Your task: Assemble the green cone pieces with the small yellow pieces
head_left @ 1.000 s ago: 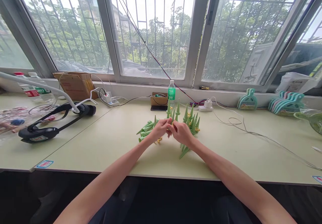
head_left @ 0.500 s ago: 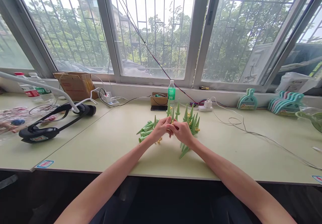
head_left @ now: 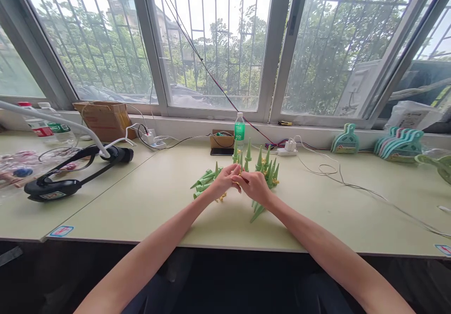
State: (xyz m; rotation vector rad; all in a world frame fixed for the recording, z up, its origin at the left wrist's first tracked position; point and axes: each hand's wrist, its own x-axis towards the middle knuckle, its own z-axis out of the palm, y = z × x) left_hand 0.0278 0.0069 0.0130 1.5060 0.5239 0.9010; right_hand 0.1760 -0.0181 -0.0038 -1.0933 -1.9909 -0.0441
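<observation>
My left hand (head_left: 224,181) and my right hand (head_left: 256,185) meet over the middle of the table, both closed around a green watering spike (head_left: 241,160). Its pointed tip rises above my fingers, which hide the lower part. Left of my hands, several green cones (head_left: 202,181) lie on their sides, one upright among them. A few small yellow valves (head_left: 221,197) lie below my left wrist. On the right stand several green spikes (head_left: 271,175) with yellow valves attached. Another green spike (head_left: 258,213) lies beneath my right wrist.
A green-labelled bottle (head_left: 239,130), a small cardboard box (head_left: 222,140) and a dark phone (head_left: 221,152) stand or lie behind the spikes. Cables (head_left: 340,177) cross the table at right. A black headset (head_left: 52,187) lies at left. Teal dustpan-like items (head_left: 347,140) lean by the window.
The fingers of both hands have shifted slightly around the held watering spike. The camera view has moved a little; the other things stay in place.
</observation>
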